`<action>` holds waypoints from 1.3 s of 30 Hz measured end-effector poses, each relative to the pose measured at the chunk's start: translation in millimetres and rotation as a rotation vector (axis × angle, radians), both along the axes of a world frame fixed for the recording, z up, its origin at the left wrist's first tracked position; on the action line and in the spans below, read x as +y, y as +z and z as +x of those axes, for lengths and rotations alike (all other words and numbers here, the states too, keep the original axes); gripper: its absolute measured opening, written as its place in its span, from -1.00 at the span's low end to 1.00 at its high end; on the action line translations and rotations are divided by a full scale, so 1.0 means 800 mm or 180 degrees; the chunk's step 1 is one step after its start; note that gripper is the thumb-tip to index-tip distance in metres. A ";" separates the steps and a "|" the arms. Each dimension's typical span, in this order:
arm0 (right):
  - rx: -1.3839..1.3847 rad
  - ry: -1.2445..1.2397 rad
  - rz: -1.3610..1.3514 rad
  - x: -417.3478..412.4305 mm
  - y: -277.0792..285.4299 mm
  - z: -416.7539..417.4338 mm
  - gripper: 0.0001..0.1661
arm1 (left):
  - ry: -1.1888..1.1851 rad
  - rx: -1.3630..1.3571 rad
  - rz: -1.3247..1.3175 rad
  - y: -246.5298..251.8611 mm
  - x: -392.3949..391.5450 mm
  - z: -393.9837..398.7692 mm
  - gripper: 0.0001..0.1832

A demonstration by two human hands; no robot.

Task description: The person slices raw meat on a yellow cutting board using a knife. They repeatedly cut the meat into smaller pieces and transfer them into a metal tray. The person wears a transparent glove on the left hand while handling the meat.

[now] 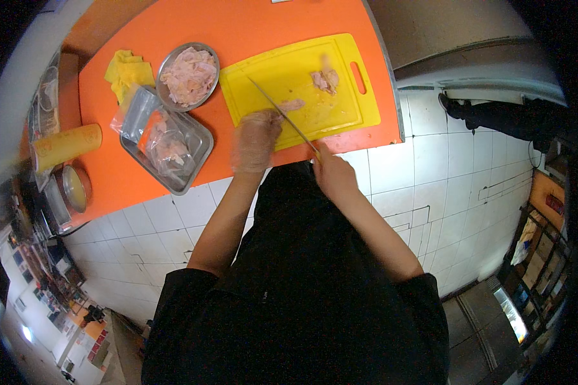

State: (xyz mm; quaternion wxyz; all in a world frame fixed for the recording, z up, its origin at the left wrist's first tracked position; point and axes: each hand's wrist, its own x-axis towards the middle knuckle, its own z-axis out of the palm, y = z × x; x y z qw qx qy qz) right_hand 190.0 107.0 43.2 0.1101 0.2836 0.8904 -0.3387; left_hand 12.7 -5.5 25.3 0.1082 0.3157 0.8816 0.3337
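My right hand grips the handle of a long kitchen knife, whose blade slants up and left over a yellow plastic cutting board. A strip of raw meat, apparently chicken, lies beside the blade. Inside a clear plastic glove, my left hand has its fingers curled on the near end of this strip, left of the blade; motion blurs it and the fingertips are partly hidden. More raw meat pieces rest near the board's handle slot.
Left of the board stand a round metal bowl of raw meat and a metal tray with a plastic bag of meat. A yellow cloth, a yellow roll and a bowl are farther left on the orange table.
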 end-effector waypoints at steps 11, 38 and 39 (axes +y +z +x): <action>-0.0053 -0.0565 -0.0300 0.014 0.024 0.085 -0.76 | -0.0065 -0.0236 -0.0408 0.030 0.027 -0.026 -0.64; 0.0117 -0.0590 -0.0402 0.045 0.064 0.087 -0.75 | 0.0251 -0.0578 0.0414 0.008 0.056 -0.004 -0.63; 0.0082 -0.0599 -0.0309 0.047 0.061 0.085 -0.74 | 0.0268 -0.0605 0.0479 0.006 0.056 -0.004 -0.65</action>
